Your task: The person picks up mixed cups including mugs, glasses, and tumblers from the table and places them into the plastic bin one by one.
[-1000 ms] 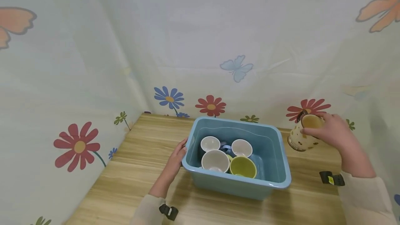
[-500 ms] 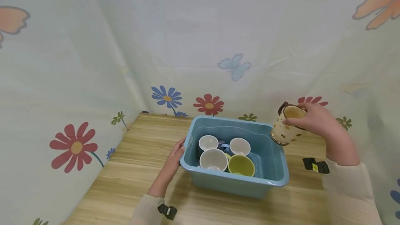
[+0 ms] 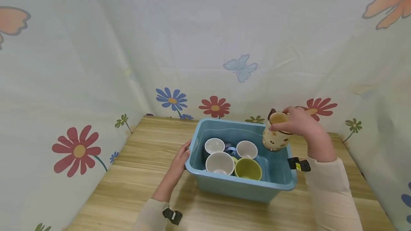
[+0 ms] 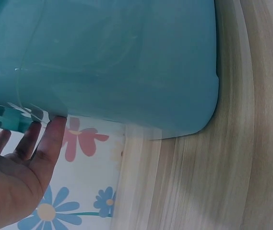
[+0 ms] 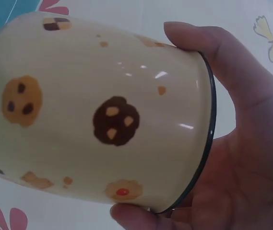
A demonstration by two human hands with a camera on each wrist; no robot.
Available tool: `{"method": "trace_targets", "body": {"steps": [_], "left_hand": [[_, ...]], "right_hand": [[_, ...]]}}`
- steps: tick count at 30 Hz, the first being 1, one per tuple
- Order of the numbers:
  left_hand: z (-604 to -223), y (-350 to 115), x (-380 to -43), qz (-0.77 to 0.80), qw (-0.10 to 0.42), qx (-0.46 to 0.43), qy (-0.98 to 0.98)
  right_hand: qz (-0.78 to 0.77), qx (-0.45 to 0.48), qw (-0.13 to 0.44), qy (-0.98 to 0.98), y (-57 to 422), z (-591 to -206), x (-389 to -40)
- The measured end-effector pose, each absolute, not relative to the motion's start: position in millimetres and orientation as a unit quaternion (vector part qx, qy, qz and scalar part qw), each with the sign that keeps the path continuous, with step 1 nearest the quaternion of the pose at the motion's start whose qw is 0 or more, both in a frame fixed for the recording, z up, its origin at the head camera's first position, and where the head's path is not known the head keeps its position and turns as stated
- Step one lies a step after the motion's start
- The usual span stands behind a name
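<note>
My right hand [image 3: 298, 120] grips a cream mug [image 3: 276, 136] by its dark rim, thumb and fingers on opposite sides. Brown cookie prints cover the mug [image 5: 102, 115], which is slightly tilted above the right rear of a blue plastic tub [image 3: 240, 184]. Inside the tub stand a green cup [image 3: 248, 169], a large white cup [image 3: 219, 163] and two smaller white-lined cups, one at the left [image 3: 214, 146] and one in the middle [image 3: 247, 149]. My left hand [image 3: 178, 161] rests at the tub's left rim; its nearly straight fingers [image 4: 50, 148] touch the outer side.
The tub stands on a wood-grain table [image 3: 138, 159]. A white curtain [image 3: 199, 38] printed with flowers and butterflies hangs behind the table and along both sides. Bare tub floor [image 3: 266, 165] shows right of the cups.
My right hand has carried the mug leftward, from over the table right of the tub to above the tub's right rear. My left hand has stayed at the rim.
</note>
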State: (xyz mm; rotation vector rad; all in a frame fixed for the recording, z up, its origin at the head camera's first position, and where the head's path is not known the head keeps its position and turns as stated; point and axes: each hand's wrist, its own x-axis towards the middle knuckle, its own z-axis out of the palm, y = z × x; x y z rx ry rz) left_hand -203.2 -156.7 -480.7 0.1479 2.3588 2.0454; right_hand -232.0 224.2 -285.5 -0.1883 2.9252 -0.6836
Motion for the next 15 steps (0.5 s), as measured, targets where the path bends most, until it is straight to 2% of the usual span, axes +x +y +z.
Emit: {"method": "trace_targets", "body": {"steps": [15], "left_hand": [[-480, -156, -204, 0.656, 0.011, 0.043, 0.754]], "right_hand": [[-0.213, -0.062, 0.108, 0.969, 204, -304, -236]]}}
